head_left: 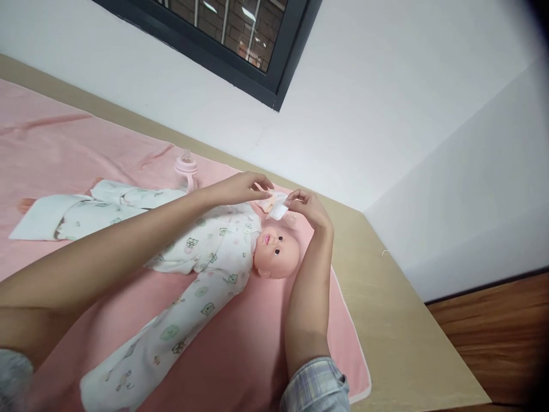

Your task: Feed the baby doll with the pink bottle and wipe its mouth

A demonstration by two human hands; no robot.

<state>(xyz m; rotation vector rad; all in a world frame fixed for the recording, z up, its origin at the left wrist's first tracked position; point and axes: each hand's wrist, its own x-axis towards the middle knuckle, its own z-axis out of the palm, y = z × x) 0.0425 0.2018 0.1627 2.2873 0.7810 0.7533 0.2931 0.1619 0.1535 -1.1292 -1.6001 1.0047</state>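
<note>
A doll [278,252] in white pyjamas with green bear prints lies on its back on a pink blanket [240,337], its head to the right. Beyond its head, my right hand [311,207] pinches a small white wipe-like piece [278,210]. My left hand [246,187] reaches over the doll's chest, thumb and fingers curved and slightly apart at the near edge of that white piece; whether they touch it is unclear. Partly hidden beneath lies a pale packet with orange marks [263,204]. A small clear item [290,220] rests close to my right fingers.
A pink-topped baby bottle [186,166] stands behind the doll's legs. The blanket covers much of a wooden table [386,320], set against a white wall [343,114] with a dark-framed window [274,91]. A small white loop [385,252] lies near the table's right edge.
</note>
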